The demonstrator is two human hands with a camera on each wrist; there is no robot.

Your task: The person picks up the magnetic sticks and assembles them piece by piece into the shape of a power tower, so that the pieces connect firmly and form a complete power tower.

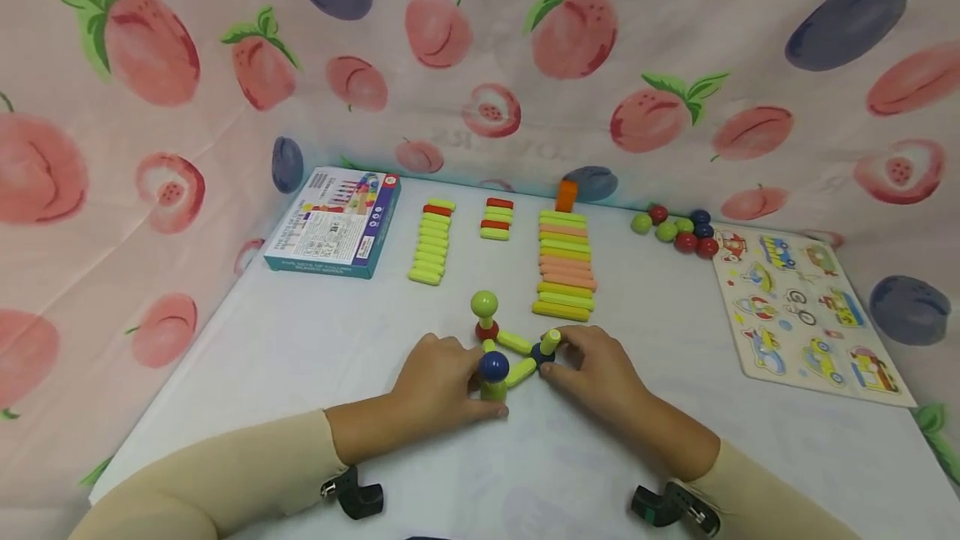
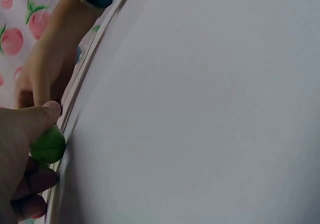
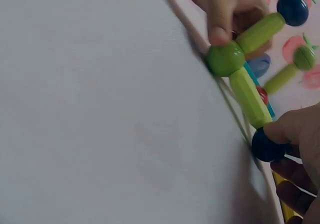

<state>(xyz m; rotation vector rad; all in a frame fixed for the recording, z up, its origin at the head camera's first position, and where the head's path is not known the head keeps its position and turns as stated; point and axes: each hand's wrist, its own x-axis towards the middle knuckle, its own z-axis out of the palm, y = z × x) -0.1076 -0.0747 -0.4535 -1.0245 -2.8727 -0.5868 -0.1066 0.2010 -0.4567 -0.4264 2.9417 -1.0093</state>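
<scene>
The head view is bright and even, the wrist views dimmer, with soft shadows on the white tabletop (image 3: 110, 109).

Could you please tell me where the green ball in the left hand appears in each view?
Head: the green ball is at lower centre, beneath a dark blue ball.
Left wrist: the green ball is near the left edge, below mid-height.
Right wrist: the green ball is right of centre, in the upper half.
Shared landmark: the left hand, holding the ball in all three.
</scene>
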